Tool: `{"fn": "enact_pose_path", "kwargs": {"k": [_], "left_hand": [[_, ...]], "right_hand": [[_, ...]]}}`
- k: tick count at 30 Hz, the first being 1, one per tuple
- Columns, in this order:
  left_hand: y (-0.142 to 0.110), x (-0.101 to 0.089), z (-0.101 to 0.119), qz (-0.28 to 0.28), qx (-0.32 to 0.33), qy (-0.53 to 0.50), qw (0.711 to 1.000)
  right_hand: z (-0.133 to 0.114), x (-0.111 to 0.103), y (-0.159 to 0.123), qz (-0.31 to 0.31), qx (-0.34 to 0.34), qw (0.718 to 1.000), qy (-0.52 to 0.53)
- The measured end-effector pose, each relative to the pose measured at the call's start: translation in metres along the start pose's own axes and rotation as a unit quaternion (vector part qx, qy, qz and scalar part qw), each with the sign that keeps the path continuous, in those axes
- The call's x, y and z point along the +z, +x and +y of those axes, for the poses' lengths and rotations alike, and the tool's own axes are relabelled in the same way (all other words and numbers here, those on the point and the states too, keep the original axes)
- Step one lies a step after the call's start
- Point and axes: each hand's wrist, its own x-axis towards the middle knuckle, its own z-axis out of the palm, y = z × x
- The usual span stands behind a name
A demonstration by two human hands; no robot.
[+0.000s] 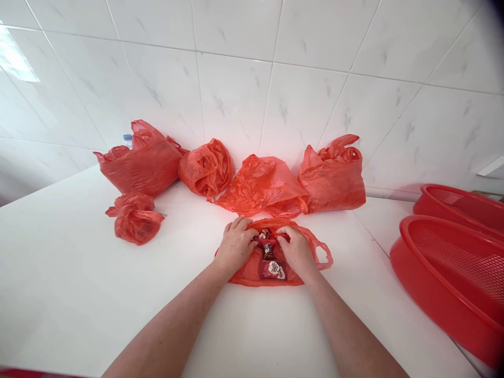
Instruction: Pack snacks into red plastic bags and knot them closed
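Observation:
A red plastic bag (pixel 252 273) lies flat on the white table (pixel 79 273) in front of me. My left hand (pixel 235 245) and my right hand (pixel 297 252) both pinch the bag's rim at its mouth, thumbs toward each other. Inside the mouth lie wrapped sweets (pixel 268 242) and a dark red packet with white characters (pixel 273 269). One handle loop (pixel 325 256) of the bag sticks out to the right.
Several other red plastic bags stand along the tiled wall: a large one (pixel 144 163), a knotted one (pixel 207 168), a flat one (pixel 263 186), one at the right (pixel 334 176), and a small one (pixel 134 218) nearer. Two red plastic baskets (pixel 444 273) sit at the right edge.

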Motion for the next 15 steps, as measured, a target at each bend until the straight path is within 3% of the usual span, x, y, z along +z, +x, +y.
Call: {"fn": "enact_pose_path", "kwargs": {"k": [15], "left_hand": [[0.0005,0.0013,-0.002,0.025,0.008,-0.005,1.0]], "right_hand": [[0.0008,0.0008,0.0005,0.0,-0.004,1.0,0.018]]}}
